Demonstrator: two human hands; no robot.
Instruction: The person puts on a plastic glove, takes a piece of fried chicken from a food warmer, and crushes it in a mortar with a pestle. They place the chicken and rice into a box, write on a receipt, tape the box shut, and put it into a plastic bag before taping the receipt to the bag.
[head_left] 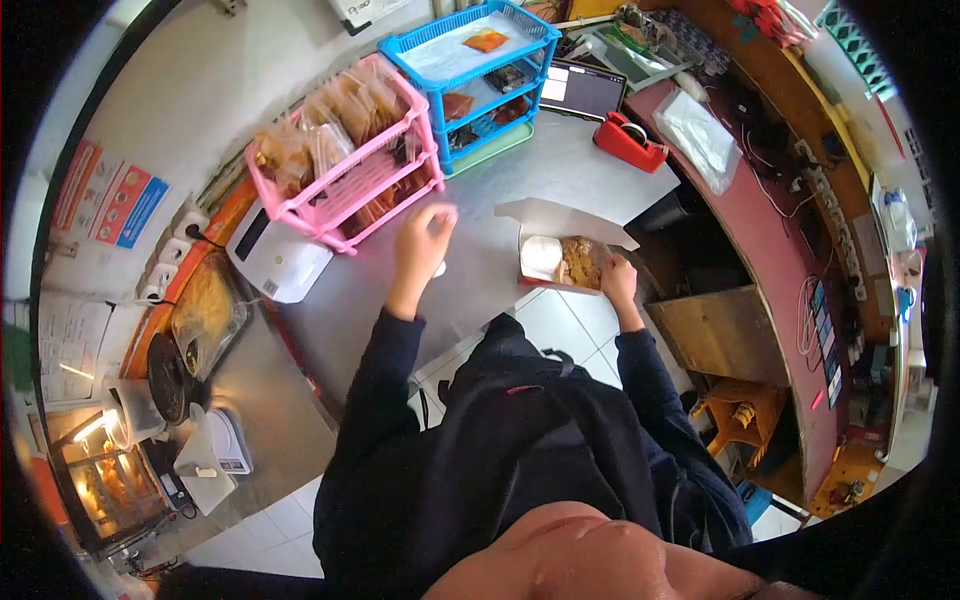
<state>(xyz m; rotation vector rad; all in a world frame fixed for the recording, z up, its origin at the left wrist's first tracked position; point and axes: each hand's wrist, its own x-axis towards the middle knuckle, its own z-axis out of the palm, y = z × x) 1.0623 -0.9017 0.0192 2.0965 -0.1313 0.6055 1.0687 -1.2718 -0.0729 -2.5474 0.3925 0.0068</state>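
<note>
An open cardboard food box (560, 285) stands on the steel counter, its lid flap raised at the back. Inside are a white rounded portion that looks like rice (541, 256) and a brown, crumbly fried-looking piece (578, 262). My right hand (619, 279) is closed at the box's right edge; whether it grips the wall or a small brownish film-like thing there is unclear. Left of the box, my left hand (424, 245) is raised over the counter with its fingers curled in. A tiny white thing (440, 269) shows by its palm; I cannot tell if it is held.
Behind my left hand stands a pink tiered basket (345, 180) with bagged packets. A blue tiered rack (470, 70), a red tape dispenser (630, 143) and a screen (583, 90) line the back. A white device (278, 255) and a scale (229, 440) sit left; a reddish shelf (745, 215) runs right.
</note>
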